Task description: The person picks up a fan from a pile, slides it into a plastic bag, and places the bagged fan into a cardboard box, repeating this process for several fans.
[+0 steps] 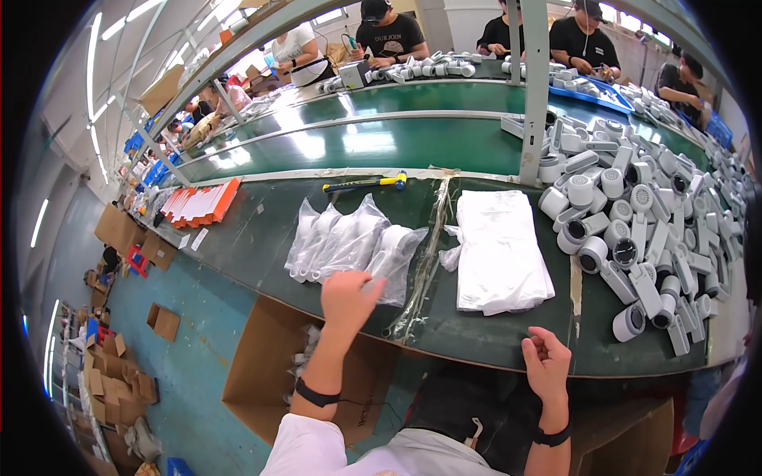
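My left hand point(348, 303) is closed at the near end of a row of clear plastic bags, its thumb against the rightmost bagged device point(394, 252). Part of its grip is hidden under the fingers. Several more bagged white-grey devices point(324, 242) lie side by side to the left of that one. Above the table's front edge hovers my right hand point(546, 363), fingers loosely curled, thumb apart, with nothing in it. Just beyond it is a stack of flat white plastic bags point(500, 254). A small crumpled piece of clear plastic point(450, 259) touches the stack's left side.
Loose grey-white handheld devices point(627, 214) are heaped at the right. A hammer point(365, 183) with a yellow head lies behind the bags. Orange-edged cartons point(202, 204) stand left. An open cardboard box point(266, 357) sits below the table edge. Several people work across the green conveyor point(357, 143).
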Demonstrator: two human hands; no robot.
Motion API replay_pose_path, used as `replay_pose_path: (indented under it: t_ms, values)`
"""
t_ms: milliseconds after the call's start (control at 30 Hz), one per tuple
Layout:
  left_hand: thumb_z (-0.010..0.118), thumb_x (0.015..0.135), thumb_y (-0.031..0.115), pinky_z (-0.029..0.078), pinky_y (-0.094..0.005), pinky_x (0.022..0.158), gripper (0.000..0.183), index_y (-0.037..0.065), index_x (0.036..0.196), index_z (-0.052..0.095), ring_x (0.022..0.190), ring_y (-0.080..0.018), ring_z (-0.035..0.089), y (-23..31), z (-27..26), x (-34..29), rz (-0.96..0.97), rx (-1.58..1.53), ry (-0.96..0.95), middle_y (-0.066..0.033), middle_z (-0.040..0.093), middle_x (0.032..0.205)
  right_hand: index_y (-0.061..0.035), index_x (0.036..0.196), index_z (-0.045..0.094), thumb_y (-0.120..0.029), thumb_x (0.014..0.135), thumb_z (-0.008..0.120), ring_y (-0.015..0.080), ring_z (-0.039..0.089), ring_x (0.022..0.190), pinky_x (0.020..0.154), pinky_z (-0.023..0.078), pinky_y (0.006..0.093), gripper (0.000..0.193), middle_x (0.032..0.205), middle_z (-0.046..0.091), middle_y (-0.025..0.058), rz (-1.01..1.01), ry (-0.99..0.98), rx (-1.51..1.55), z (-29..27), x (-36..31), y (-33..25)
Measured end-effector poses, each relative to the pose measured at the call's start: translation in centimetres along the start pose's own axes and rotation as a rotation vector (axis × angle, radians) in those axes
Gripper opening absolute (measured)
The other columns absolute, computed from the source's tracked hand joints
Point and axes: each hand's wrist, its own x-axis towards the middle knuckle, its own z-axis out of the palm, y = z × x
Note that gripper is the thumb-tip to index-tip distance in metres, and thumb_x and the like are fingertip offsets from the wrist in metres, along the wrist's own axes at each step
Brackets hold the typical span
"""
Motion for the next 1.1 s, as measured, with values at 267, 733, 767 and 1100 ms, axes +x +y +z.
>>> replay_pose_path:
  t_ms: [267, 733, 767, 1100]
  values:
    - [0.072, 0.079, 0.049, 0.043, -0.0437, 0.098, 0.072, 0.004, 0.13, 0.05, 0.115, -0.0382, 0.053, -10.4, -2.6, 6.3, -0.401, 0.081, 0.168, -0.0215, 0.057, 0.123, 0.0031, 0.107, 0.065, -0.001, 0.087, 0.067, 0.0015, 0.05, 0.064, 0.055, 0.042, 0.0169, 0.02, 0.077, 0.06, -0.0013, -0.026, 0.009, -0.003, 0.1, 0.0, 0.0]
    - [0.081, 0.056, 0.066, 0.02, -0.0799, 0.097, 0.112, 0.022, 0.147, 0.033, 0.145, -0.0437, 0.003, -3.4, -1.9, 5.0, -0.358, 0.156, -0.252, -0.0176, 0.009, 0.158, 0.0032, 0.106, 0.065, -0.001, 0.087, 0.068, 0.0022, 0.052, 0.064, 0.055, 0.043, 0.0173, 0.02, 0.077, 0.061, -0.0003, -0.032, 0.027, -0.039, 0.2, 0.0, 0.1]
    - [0.081, 0.056, 0.066, 0.02, -0.0799, 0.097, 0.112, 0.022, 0.147, 0.033, 0.145, -0.0437, 0.003, -2.8, -2.1, 5.0, -0.354, 0.152, -0.253, -0.0176, 0.009, 0.158, 0.0032, 0.106, 0.065, -0.001, 0.087, 0.068, 0.0022, 0.052, 0.064, 0.055, 0.043, 0.0173, 0.02, 0.077, 0.061, -0.0003, -0.031, 0.032, -0.042, 0.2, 0.0, 0.1]
    - [0.073, 0.061, 0.068, 0.011, -0.0832, 0.096, 0.088, 0.017, 0.13, 0.052, 0.143, -0.0457, 0.008, -1.1, 0.1, 4.4, -0.214, 0.351, -0.377, -0.0122, 0.028, 0.149, 0.004, 0.105, 0.065, -0.001, 0.086, 0.069, 0.0063, 0.056, 0.062, 0.054, 0.046, 0.0205, 0.021, 0.075, 0.063, 0.0052, -0.051, 0.03, -0.067, 0.2, -0.1, 0.0]
